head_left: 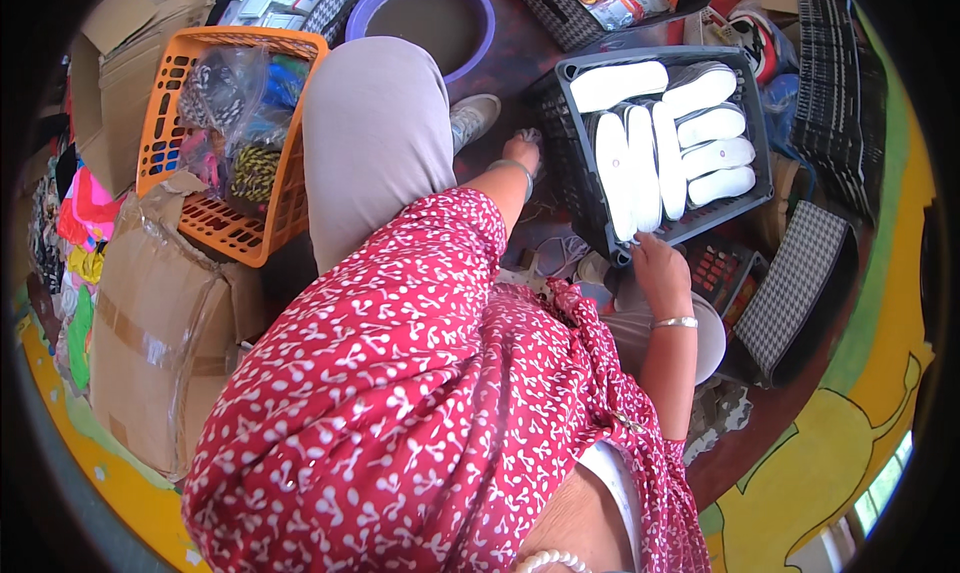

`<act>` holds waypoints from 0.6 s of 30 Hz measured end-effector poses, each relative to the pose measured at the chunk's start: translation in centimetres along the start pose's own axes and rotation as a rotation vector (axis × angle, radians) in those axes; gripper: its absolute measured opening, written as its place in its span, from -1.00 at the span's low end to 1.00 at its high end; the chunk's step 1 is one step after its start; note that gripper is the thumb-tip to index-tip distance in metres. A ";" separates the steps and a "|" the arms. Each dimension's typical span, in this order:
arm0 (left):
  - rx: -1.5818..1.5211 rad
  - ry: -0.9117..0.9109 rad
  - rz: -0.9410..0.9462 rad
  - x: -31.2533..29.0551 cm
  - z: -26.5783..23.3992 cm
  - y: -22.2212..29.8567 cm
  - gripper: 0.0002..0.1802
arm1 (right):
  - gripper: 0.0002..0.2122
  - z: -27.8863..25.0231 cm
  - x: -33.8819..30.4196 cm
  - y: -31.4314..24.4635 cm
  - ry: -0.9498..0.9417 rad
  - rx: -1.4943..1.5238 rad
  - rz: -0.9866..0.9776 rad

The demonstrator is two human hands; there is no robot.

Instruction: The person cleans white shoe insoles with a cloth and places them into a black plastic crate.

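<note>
A dark grey plastic crate (765,123) stands to the right of my raised knee, packed with bundles of white shoe insoles (641,168). My right hand (660,273) is at the crate's near rim, its fingers closed over the edge close to the tips of the insoles. To the left of the crate, low by its side wall, my left hand (521,152) is closed round a small pale crumpled cloth (530,136). Most of that cloth is hidden in the fingers.
An orange basket (275,188) with bagged cords and a taped cardboard box (150,313) stand on the left. Behind my knee is a purple tub (488,18) of murky water. Houndstooth boxes (797,278) lie right of the crate; my shoe (475,120) is near it.
</note>
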State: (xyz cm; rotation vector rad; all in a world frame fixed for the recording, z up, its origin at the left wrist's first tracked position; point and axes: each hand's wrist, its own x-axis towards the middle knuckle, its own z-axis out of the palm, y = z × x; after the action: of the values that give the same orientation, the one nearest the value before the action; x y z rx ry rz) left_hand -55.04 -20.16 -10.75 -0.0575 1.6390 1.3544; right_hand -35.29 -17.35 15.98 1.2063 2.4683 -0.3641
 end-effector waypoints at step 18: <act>-0.356 -0.283 -0.216 8.6 6.9 0.2 -0.64 | -0.81 -1.2 5.4 2.9 0.005 0.049 -0.017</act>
State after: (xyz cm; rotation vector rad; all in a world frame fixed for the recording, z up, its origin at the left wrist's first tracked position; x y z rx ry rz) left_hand -55.32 -10.34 -15.84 -0.2352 1.1122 1.4001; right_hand -36.32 -11.37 14.48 1.2080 2.4885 -0.4289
